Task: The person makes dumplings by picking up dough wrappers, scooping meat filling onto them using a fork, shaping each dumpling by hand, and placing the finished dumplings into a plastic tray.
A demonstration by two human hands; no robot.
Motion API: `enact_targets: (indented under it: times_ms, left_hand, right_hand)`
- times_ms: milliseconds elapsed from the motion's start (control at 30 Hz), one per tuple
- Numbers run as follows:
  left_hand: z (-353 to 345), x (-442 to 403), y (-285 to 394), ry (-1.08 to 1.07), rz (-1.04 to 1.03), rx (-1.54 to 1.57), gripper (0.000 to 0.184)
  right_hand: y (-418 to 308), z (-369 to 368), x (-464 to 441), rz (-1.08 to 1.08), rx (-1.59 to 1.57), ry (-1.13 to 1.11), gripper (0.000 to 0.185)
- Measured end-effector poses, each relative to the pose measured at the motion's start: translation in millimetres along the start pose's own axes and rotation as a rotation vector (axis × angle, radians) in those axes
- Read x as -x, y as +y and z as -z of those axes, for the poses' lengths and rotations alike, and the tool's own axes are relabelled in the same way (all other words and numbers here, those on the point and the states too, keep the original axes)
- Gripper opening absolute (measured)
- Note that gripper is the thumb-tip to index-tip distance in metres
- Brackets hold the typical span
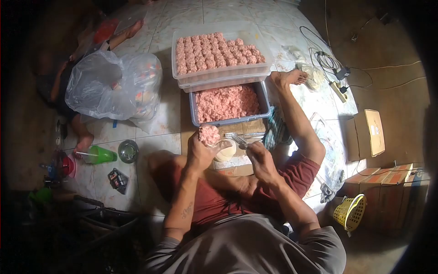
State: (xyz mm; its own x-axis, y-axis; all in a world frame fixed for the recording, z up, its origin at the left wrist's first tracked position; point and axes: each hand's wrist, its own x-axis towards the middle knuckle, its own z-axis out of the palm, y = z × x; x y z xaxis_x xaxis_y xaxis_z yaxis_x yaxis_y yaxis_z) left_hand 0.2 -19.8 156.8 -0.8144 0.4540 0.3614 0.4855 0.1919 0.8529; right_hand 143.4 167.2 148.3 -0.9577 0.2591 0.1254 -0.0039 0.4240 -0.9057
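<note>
My left hand (199, 154) is closed around a lump of pink minced meat (209, 135), which bulges out at the top. In my right hand (261, 157) is a metal fork (237, 139), its head pointing toward the meat but apart from it. Between my hands stands a small round tub (225, 151) with something pale in it. Just beyond, a blue-grey bin (195, 112) holds loose minced meat (226, 103). Behind that, a clear plastic tray (246, 35), stacked on another, carries rows of meatballs (200, 54).
Clear plastic bags (109, 84) and another person's foot (84, 144) are at left, near a green cup (101, 155) and a glass ashtray (128, 151). On the right lie cables (325, 59), a power strip (338, 92), cardboard boxes (385, 187) and a yellow basket (349, 213).
</note>
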Motion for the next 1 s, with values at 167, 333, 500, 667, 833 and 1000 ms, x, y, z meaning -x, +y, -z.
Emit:
enact_targets:
  times_ms: [167, 333, 500, 667, 833, 1000]
  left_hand:
    - [4.0, 2.9, -4.1, -0.032, 0.096, 0.166, 0.045]
    - [16.7, -9.4, 14.4, -0.194, -0.002, 0.225, 0.050]
    - [-11.0, 8.0, 0.8, -0.391, 0.002, 0.112, 0.052]
    - [-5.8, 7.2, 1.4, -0.006, 0.042, 0.276, 0.055]
    - [-3.6, 9.0, 12.7, -0.175, 0.177, 0.429, 0.041]
    - [-31.4, 9.1, 8.7, -0.013, 0.115, 0.115, 0.037]
  right_hand:
    - [4.0, -6.8, 19.1, -0.287, -0.376, -0.122, 0.015]
    - [7.9, -12.0, 23.3, -0.384, -0.588, -0.255, 0.017]
    - [-4.8, -28.0, 6.7, 0.028, -0.215, -0.107, 0.017]
    - [-14.5, -0.6, 14.0, -0.126, -0.126, -0.082, 0.017]
    - [-13.9, -13.7, 25.7, -0.173, -0.361, -0.172, 0.018]
    - [-21.9, -27.3, 6.8, 0.012, 0.165, 0.062, 0.030]
